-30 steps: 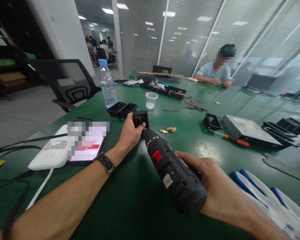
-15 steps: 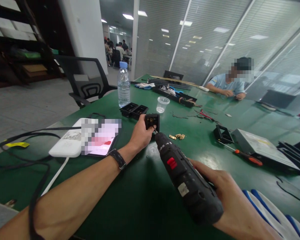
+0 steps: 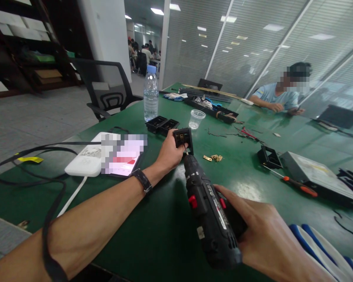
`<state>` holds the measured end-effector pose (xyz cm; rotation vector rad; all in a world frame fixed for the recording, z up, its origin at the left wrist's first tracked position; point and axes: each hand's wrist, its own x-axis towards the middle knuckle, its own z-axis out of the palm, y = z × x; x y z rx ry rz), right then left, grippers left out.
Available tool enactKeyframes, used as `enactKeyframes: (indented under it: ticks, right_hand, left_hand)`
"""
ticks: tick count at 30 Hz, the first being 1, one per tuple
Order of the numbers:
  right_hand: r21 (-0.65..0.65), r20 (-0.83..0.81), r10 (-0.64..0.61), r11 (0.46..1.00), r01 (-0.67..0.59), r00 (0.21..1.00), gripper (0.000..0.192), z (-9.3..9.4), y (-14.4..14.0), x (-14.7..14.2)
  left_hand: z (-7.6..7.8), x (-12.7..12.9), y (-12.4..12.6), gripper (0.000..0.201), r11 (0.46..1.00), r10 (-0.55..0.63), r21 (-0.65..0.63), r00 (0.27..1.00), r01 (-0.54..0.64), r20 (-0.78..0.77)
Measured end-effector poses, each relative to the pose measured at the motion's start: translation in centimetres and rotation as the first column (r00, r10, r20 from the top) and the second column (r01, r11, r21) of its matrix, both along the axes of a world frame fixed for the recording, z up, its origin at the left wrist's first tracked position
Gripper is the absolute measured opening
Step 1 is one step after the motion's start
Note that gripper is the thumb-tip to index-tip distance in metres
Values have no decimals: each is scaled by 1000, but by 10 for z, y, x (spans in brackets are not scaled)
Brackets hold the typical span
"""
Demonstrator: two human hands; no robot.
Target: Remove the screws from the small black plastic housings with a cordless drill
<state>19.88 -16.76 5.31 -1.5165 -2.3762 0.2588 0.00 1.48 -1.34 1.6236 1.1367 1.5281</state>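
Note:
My left hand (image 3: 171,150) is closed around a small black plastic housing (image 3: 182,137) with brass-coloured metal bits inside, held tilted above the green table. In my right hand (image 3: 260,223) is a black cordless drill (image 3: 208,211) with red switches. Its bit points away from me and meets the lower part of the housing; the exact contact spot is too small to tell. Right of the housing lies a little pile of brass pieces (image 3: 215,158). Two more black housings (image 3: 162,124) sit just behind my left hand, beside a clear plastic cup (image 3: 197,118).
On the left lie a white power bank (image 3: 85,158), a phone (image 3: 126,156) and loose black cables. A water bottle (image 3: 151,96) stands behind. To the right are an orange screwdriver (image 3: 300,187), a metal box (image 3: 317,176) and striped gloves (image 3: 320,246). A person (image 3: 282,94) sits across the table.
The drill has rolled so its top label and both red switches show, and its rear end has swung left. The view has shifted slightly; the housing stays in my left hand.

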Motion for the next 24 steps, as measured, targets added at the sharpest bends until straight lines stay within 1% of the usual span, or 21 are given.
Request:
enactKeyframes:
  ticks: [3,7,10,12,17,21,24]
  right_hand:
    - [10,48,13,1000,-13,999,74,-2,1,0]
    - [6,67,44,999,-44,997,74,-5,1,1]
    - [44,74,44,998,-48,996,77,-8,1,3]
    - [47,87,37,998,-41,996,79,-9,1,4]
    - [54,81,23,998,-28,996,76,-6,1,4]
    - [72,60,25,997,-30,998,66,-5,-1,2]
    - [105,63,21,994,-28,998,65,-7,-4,3]
  left_hand:
    - [0,-1,-1,41,999,35,19,998,-34,-49]
    - [2,-3,-2,44,998,62,31,993,-59,-101]
    - [3,-4,-2,45,998,67,23,989,-64,-135]
    - [4,-4,-3,45,998,62,22,987,-59,-148]
    - [4,-4,-4,45,998,54,20,992,-52,-112]
    - [4,-2,-4,51,1000,20,-17,997,-21,-71]
    - [2,-3,-2,56,1000,-5,-20,997,4,-74]
